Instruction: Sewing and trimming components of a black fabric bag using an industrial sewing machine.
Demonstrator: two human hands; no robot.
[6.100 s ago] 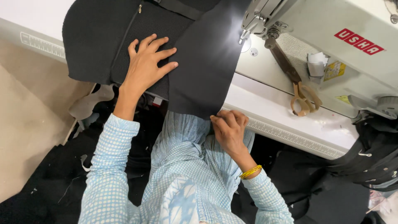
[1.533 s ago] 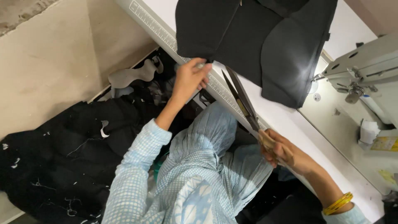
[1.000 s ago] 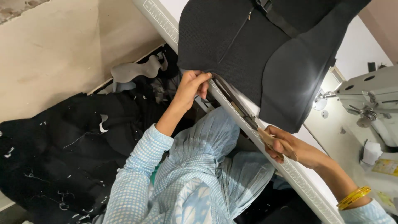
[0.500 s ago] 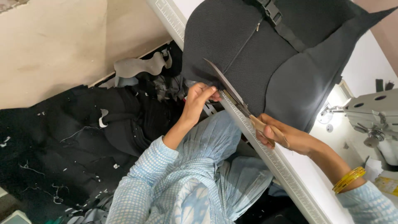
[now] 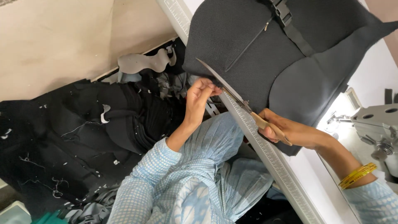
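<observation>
Two hands work at the lower edge of a black fabric panel (image 5: 265, 49) that lies on a white surface (image 5: 373, 79) and overhangs its near edge. The panel fills the 12 to 2 o'clock part of the view; it has a mesh face, a zipper (image 5: 248, 45) running slantwise, and a strap with a buckle (image 5: 282, 10) at 1 o'clock.

The left hand (image 5: 199, 97), near the centre, is pinched shut on the panel's edge, fingertips together at the hem. The right hand (image 5: 286, 128), at 4 o'clock from it, is closed around the handles of the scissors (image 5: 232, 91). The blades point toward 10 o'clock and lie along the panel's lower edge, with the tip just above the left hand. How far the blades are parted cannot be told. A yellow bangle (image 5: 356, 176) sits on the right wrist.

A ruler strip (image 5: 265, 145) runs along the surface's edge, from 12 toward 5 o'clock, passing under the scissors. A sewing machine (image 5: 377, 124) stands at 3 o'clock, a bright light beside it.

On the floor at 8 to 9 o'clock lies a heap of black cloth (image 5: 83, 132) strewn with thread ends and scraps, with a grey cut piece (image 5: 141, 64) at 11 o'clock.
</observation>
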